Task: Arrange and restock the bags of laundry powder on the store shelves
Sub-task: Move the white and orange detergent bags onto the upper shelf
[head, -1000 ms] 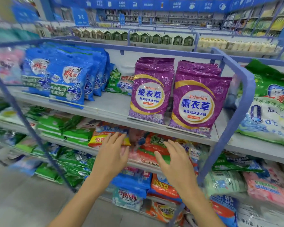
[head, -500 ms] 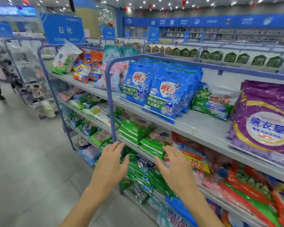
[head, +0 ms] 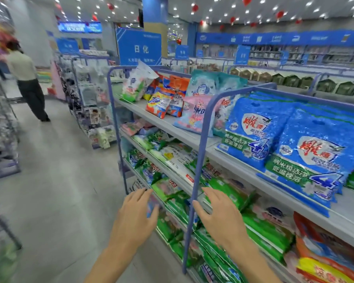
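Note:
Blue laundry powder bags point(head: 290, 144) stand in rows on the top grey shelf point(head: 192, 137) at right. Farther left on that shelf sit a pink bag point(head: 194, 117), orange bags point(head: 161, 101) and a white-green bag point(head: 133, 86), some leaning. Green bags point(head: 229, 190) lie flat on the lower shelves. My left hand point(head: 135, 219) and my right hand point(head: 221, 219) hover in front of the lower shelves, fingers spread and holding nothing. A blue-purple frame post point(head: 198, 170) runs down between them.
The grey aisle floor point(head: 55, 180) stretches left. A person in a light top and dark trousers point(head: 29, 82) walks away at far left. Another rack point(head: 90, 103) of small goods stands beyond the shelf end, and a rack edge point(head: 2, 129) lines the left side.
The view has swung left along the shelves: the purple bags have left the frame and the far-left bags and aisle have come in. Both hands stay raised and empty.

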Available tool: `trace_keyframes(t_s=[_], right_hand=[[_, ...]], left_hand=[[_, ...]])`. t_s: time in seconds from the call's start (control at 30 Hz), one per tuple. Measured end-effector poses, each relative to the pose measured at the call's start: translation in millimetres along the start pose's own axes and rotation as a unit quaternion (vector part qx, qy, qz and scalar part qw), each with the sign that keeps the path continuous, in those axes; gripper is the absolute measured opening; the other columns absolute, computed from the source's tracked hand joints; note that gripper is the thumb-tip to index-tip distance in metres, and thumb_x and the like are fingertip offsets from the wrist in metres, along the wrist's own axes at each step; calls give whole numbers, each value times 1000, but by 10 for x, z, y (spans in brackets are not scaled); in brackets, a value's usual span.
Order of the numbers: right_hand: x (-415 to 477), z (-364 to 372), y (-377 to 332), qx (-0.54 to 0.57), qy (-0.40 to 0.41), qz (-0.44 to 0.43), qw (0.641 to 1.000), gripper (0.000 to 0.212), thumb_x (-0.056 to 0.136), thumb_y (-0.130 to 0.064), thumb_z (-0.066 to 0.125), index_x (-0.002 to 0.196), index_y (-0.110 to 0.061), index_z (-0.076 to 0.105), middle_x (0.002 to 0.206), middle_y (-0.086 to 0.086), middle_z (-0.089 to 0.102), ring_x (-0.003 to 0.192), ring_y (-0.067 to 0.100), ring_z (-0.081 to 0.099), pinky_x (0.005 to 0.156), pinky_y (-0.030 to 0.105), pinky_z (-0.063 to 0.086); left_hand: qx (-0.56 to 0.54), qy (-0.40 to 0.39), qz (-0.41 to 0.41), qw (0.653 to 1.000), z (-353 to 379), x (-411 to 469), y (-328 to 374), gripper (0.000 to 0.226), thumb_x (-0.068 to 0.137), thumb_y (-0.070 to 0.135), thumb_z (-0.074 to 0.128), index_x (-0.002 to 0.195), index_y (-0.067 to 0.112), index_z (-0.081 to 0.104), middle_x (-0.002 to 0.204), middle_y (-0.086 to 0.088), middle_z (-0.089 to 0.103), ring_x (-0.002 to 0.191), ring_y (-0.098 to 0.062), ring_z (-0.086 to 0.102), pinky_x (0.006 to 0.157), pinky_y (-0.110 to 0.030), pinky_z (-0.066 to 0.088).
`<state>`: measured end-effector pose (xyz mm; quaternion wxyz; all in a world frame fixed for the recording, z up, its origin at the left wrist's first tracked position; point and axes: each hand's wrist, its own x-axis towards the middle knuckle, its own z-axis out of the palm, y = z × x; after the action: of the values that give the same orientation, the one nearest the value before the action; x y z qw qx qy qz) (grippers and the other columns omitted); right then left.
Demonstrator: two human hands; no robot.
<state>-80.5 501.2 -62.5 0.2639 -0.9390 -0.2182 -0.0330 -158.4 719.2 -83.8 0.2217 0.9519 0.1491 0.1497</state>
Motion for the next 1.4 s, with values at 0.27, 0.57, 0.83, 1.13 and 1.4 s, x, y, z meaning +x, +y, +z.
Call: trace_keyframes(t_s=[0.27, 0.57, 0.83, 1.13, 1.4], right_hand=[[1515, 549, -438, 37, -8, -23, 999, 60, 101, -61, 46, 153, -32, 40, 153, -16, 44, 143, 6, 37, 117, 24, 30], [2977, 1128, -966, 53, -8, -34, 998, 59, 101, -61, 45, 152, -33, 41, 154, -15, 45, 141, 4, 38, 115, 24, 29], [4326, 1587, -1393, 65, 46, 4, 997, 56, 100, -59, 49, 149, -33, 45, 150, -16, 48, 138, 4, 41, 112, 27, 35], [5534, 1817, -1702, 25, 153, 141, 978, 59, 100, -50, 55, 151, -22, 45, 151, -2, 49, 138, 20, 42, 108, 37, 38], [6203, 1888, -1509, 69, 227, 265, 935, 76, 91, -61, 60, 150, -20, 34, 146, 3, 53, 129, 26, 52, 101, 46, 49]], left_hand=[[-21, 8, -27, 999, -202, 1263, -628, 57, 102, 41, 53, 154, 23, 38, 153, 12, 42, 141, -11, 38, 115, -22, 27], [-27, 23, -77, 996, -415, 2558, -1402, 54, 101, 39, 54, 152, 25, 40, 152, 8, 47, 140, -12, 41, 113, -25, 31], [-61, 1, -31, 998, -391, 3958, -2283, 58, 100, 42, 56, 153, 26, 40, 152, 11, 47, 138, -10, 44, 114, -28, 36], [-118, -45, 84, 988, -470, 5702, -2646, 34, 101, 39, 57, 134, 38, 51, 135, 23, 53, 131, -8, 47, 99, -9, 33], [-182, -124, 167, 961, -158, 6988, -2334, 65, 100, 56, 47, 154, 20, 38, 157, 3, 43, 143, -16, 38, 116, -32, 30]])
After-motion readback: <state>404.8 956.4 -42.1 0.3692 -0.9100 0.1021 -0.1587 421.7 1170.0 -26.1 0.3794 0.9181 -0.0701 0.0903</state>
